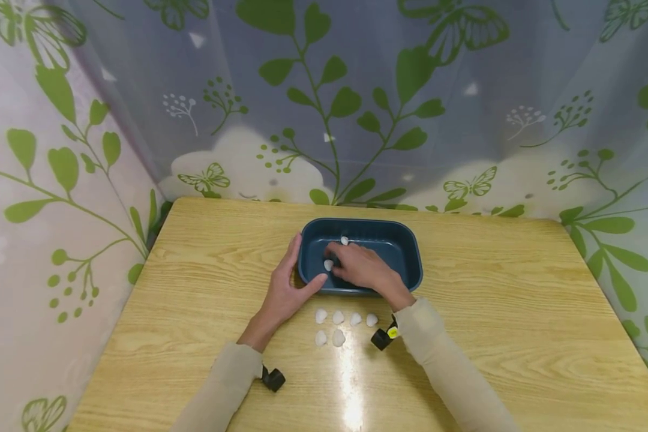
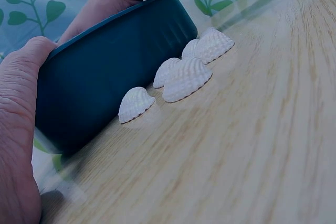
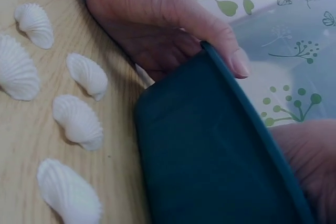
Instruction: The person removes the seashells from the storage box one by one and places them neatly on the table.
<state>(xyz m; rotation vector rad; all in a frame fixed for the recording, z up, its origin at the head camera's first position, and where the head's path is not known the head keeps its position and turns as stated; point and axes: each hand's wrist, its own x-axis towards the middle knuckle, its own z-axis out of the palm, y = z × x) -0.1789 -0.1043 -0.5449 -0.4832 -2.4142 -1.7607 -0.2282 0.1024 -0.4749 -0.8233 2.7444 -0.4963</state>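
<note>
A dark blue rectangular basin (image 1: 410,240) stands on the table. My left hand (image 1: 284,294) holds its near left corner, thumb over the near rim and fingers along the left side; the left thumb (image 3: 223,40) also shows on the rim in the right wrist view. My right hand (image 1: 362,266) reaches down inside, fingers bent beside a white seashell (image 1: 328,264). Whether they pinch that shell is unclear; the basin wall hides the fingertips in both wrist views. Another small white seashell (image 1: 344,240) lies near the basin's far wall.
Several ribbed white seashells (image 1: 338,338) lie on the wooden table (image 1: 205,264) before the basin, in a longer row with two below. A patterned curtain (image 1: 356,120) hangs behind the table. Each wrist wears a small black camera (image 1: 273,379).
</note>
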